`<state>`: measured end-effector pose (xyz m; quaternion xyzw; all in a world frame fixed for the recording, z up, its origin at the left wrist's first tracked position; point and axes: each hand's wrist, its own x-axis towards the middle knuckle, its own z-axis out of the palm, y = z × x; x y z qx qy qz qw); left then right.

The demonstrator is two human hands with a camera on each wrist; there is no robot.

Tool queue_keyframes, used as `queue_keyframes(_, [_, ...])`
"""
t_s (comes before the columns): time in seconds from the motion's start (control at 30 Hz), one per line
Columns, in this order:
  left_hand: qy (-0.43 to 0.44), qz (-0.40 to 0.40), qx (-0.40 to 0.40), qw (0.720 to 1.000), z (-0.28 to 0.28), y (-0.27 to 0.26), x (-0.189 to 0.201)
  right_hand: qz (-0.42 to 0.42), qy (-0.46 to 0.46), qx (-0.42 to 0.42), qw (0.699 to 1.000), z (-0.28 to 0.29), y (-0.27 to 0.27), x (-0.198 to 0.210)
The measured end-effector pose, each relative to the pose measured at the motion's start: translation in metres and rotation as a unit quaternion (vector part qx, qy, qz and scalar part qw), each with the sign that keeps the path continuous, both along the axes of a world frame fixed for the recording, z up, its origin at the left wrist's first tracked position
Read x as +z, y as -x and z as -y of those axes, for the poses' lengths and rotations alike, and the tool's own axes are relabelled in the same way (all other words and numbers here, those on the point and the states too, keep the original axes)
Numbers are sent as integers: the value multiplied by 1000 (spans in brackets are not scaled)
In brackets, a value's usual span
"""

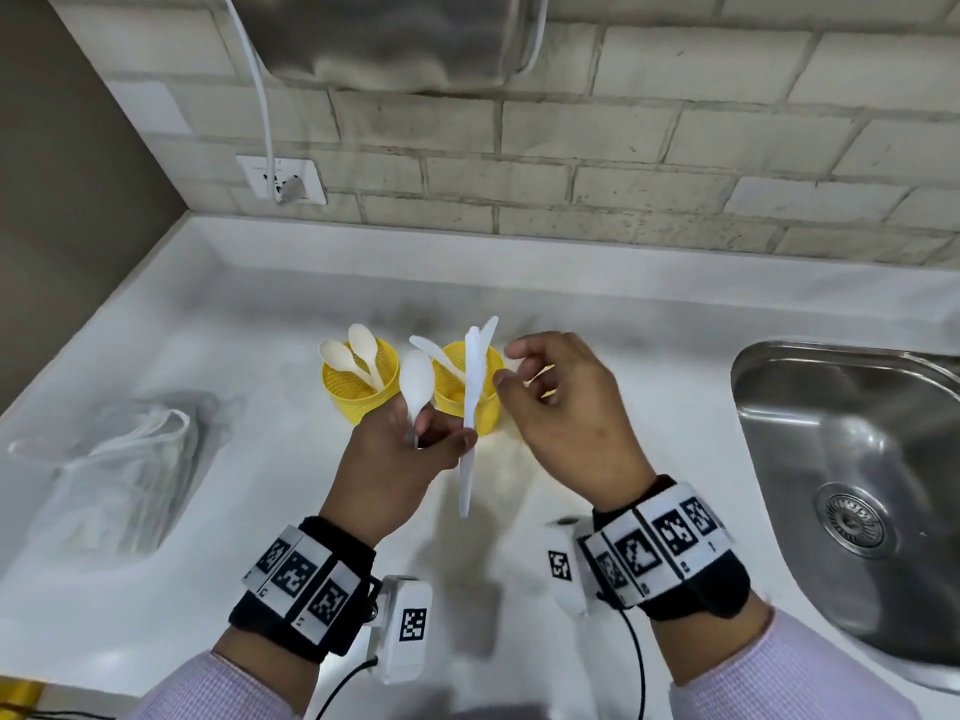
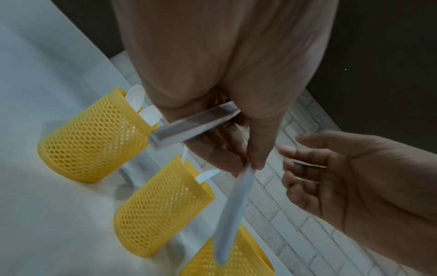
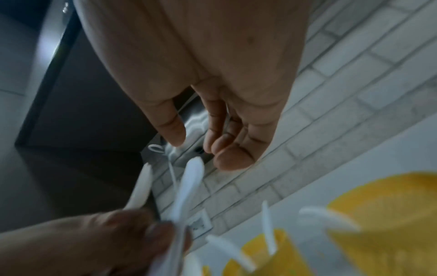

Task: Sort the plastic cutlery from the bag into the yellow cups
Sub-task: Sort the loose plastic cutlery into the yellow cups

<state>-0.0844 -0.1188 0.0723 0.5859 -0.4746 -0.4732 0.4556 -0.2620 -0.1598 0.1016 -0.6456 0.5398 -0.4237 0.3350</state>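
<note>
Pinching 1 spoon (image 1: 417, 379) and 1 knife (image 1: 470, 407) together, the left hand (image 1: 400, 459) hovers just before the yellow cups (image 1: 353, 397). The right hand (image 1: 563, 418) is spread, empty, beside them. The knife hangs loosely and could slip onto the counter (image 1: 260, 356).

I am seeing three yellow cups (image 2: 92, 143), three spoons (image 1: 415, 379), three knives (image 1: 471, 407), and one plastic bag (image 1: 119, 470).

The right hand (image 1: 563, 407) hides the third yellow mesh plastic cup (image 2: 246, 261), cut off by the left wrist view's bottom edge.
</note>
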Motion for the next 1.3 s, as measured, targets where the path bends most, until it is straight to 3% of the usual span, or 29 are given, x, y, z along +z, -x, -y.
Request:
queue_keyframes(0.17, [7, -33, -24, 999, 0, -19, 3, 29, -95, 19, 995, -8, -35, -9])
queue_keyframes(0.3, [9, -32, -32, 999, -2, -31, -1, 113, -146, 35, 982, -12, -47, -16])
queue_keyframes(0.6, [2, -82, -64, 995, -11, -56, -3, 167, -143, 53, 974, -23, -73, -26])
queue_keyframes(1.03, [-24, -173, -123, 977, -10, -70, -3, 355, -167, 36, 919, -26, -81, -24])
queue_keyframes(1.17, [-17, -160, -123, 979, -8, -72, 2, 383, -173, 44, 906, -24, -81, -23])
queue_keyframes(1.3, [-13, -139, -130, 982, -6, -75, 4, 361, -177, 37, 915, -21, -83, -27])
